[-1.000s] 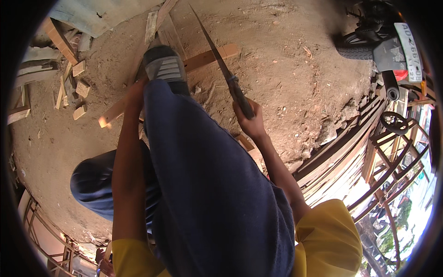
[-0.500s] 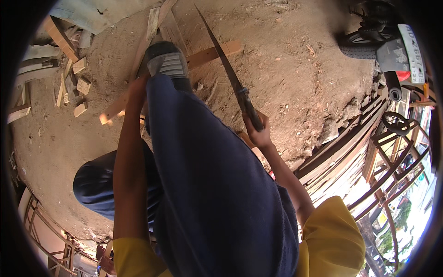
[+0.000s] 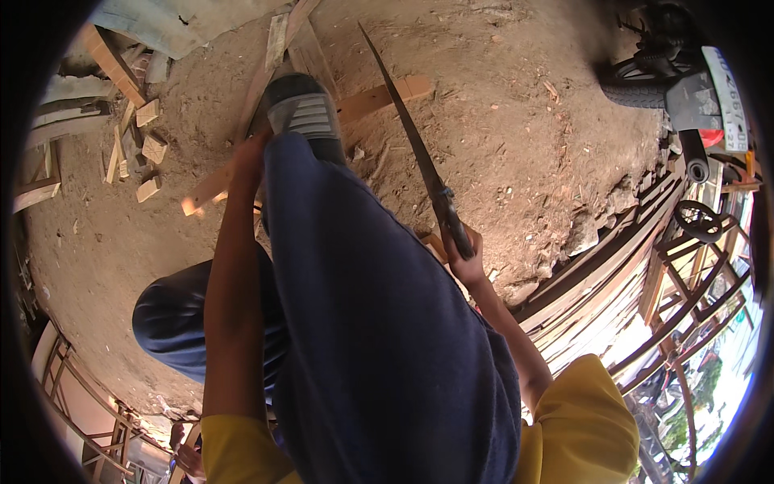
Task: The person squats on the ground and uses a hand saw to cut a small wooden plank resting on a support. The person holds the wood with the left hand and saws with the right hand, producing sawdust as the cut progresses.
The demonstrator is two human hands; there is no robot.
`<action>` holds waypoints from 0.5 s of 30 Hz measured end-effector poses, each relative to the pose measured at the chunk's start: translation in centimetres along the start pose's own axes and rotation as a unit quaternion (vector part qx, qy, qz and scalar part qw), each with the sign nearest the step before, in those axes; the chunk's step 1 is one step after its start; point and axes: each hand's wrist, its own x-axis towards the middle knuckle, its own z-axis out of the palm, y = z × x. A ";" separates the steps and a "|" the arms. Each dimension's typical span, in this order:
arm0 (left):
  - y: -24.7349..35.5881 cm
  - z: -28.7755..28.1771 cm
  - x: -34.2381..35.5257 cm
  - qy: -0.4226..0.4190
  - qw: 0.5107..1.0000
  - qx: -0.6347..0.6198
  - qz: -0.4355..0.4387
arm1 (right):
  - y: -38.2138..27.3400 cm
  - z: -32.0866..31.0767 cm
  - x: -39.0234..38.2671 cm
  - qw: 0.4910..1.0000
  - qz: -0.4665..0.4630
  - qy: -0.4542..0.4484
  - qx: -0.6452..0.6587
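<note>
My right hand (image 3: 466,256) grips the dark handle of a long, narrow-bladed saw (image 3: 415,137), seen nearly edge-on and slanting up and left. My left hand (image 3: 251,152) is at a wooden plank (image 3: 385,98) beside my shoe (image 3: 302,113); its fingers are mostly hidden and blurred. The shoe is over the plank, which lies crosswise from lower left to upper right, with more boards (image 3: 310,52) behind it. My bent leg (image 3: 363,306) in dark blue trousers fills the middle.
Small wood offcuts (image 3: 149,149) and boards lie on the dirt ground at left. A motorbike wheel and plate (image 3: 677,97) are at upper right. Stacked timber (image 3: 597,274) and wooden frames (image 3: 685,290) line the right side; more frames (image 3: 72,379) stand at lower left.
My right hand and the saw have moved toward my body and slightly right. My shoe, leg and left hand appear a little further right in the view.
</note>
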 end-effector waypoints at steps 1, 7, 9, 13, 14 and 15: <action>1.5 -1.0 -0.1 -0.021 1.000 0.018 -0.002 | -0.3 1.4 2.5 1.000 -0.001 0.006 0.030; 0.5 -0.5 -0.1 -0.025 0.999 0.036 -0.018 | -4.1 3.1 7.6 0.998 0.018 -0.022 0.047; -1.1 0.4 -0.2 0.012 1.000 0.016 0.011 | -2.0 1.3 3.0 0.999 -0.007 -0.007 0.041; 0.0 -0.5 0.5 -0.065 0.994 0.089 -0.016 | -1.6 -1.5 -2.9 0.998 0.045 -0.032 -0.025; 1.5 -1.3 0.4 -0.063 0.996 0.068 -0.019 | -2.3 -1.6 -2.4 0.998 0.046 -0.020 -0.032; 2.8 -2.1 -0.3 -0.062 0.997 0.047 -0.022 | -2.6 -1.5 -1.8 0.998 0.047 -0.010 -0.039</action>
